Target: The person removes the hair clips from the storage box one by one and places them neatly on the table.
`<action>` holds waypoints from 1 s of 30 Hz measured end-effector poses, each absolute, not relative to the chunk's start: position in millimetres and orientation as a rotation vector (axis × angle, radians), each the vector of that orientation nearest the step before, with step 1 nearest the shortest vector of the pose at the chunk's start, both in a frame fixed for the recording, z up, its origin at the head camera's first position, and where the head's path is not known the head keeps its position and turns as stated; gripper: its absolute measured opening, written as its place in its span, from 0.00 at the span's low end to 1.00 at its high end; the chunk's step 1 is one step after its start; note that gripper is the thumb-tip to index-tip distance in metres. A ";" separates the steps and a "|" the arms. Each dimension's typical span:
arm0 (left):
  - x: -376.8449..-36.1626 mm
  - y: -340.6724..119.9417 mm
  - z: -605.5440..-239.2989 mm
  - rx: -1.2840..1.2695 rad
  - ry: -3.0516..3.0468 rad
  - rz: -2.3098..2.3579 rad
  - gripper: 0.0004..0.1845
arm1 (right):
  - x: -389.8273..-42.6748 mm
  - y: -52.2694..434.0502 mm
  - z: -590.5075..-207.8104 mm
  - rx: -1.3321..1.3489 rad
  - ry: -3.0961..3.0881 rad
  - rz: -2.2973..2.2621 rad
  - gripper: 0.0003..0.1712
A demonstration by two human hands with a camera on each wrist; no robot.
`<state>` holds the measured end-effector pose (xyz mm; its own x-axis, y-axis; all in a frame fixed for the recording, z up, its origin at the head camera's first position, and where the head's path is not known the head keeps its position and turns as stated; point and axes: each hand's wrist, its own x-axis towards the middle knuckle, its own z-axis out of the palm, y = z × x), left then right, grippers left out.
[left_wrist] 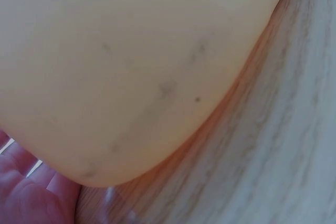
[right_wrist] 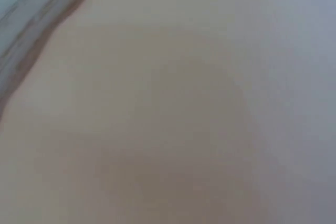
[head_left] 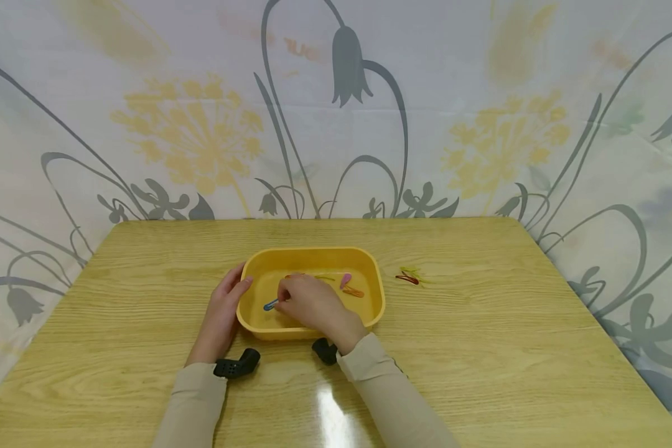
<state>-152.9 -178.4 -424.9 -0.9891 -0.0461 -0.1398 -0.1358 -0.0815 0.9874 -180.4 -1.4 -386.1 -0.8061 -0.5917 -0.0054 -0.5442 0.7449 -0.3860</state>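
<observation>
While L hand (head_left: 222,311) holds yellow tub (head_left: 313,259), R grip (head_left: 313,303) pinches blue clip (head_left: 270,305), long axis approx. L-R, free end L.

Head: looked forward and downward over the tabletop (head_left: 509,348).
Left wrist: faced the yellow tray (head_left: 313,250), close up.
Right wrist: faced a pale surface (right_wrist: 157,77) (blurred), very close.
Head, left wrist: shared the tray.

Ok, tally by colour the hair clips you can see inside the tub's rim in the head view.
Blue clip, at the right hand's fingertips: 1
Pink clip: 1
Orange clip: 1
Yellow-green clip: 1
Reddish clip, mostly hidden: 1
Total: 5 showing; the hand may hide more.
</observation>
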 end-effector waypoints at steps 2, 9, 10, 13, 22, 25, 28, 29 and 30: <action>-153.1 -177.9 -425.0 -0.203 2.087 2.256 0.27 | -178.9 -1.1 -383.8 -0.942 2.824 -0.563 0.07; -153.6 -179.1 -426.4 -0.197 2.087 2.254 0.26 | -174.1 1.2 -377.1 -1.017 2.869 -0.571 0.08; -153.5 -179.3 -426.3 -0.200 2.086 2.254 0.27 | -173.7 1.7 -376.0 -1.015 2.866 -0.581 0.08; -153.4 -179.7 -426.0 -0.208 2.093 2.248 0.27 | -172.7 3.8 -372.6 -1.006 2.862 -0.598 0.08; -154.6 -179.2 -424.1 -0.223 2.096 2.244 0.27 | -170.8 9.5 -358.9 -1.028 2.835 -0.642 0.07; -154.7 -179.0 -423.9 -0.224 2.095 2.243 0.27 | -170.0 11.5 -355.9 -1.052 2.834 -0.657 0.05; -154.4 -179.1 -424.3 -0.226 2.096 2.240 0.27 | -169.3 13.1 -354.5 -1.068 2.830 -0.684 0.04; -154.3 -179.1 -424.5 -0.226 2.098 2.237 0.27 | -169.1 13.6 -354.4 -1.066 2.826 -0.694 0.04; -154.1 -179.1 -424.7 -0.225 2.095 2.238 0.27 | -169.1 14.0 -354.5 -1.065 2.822 -0.704 0.05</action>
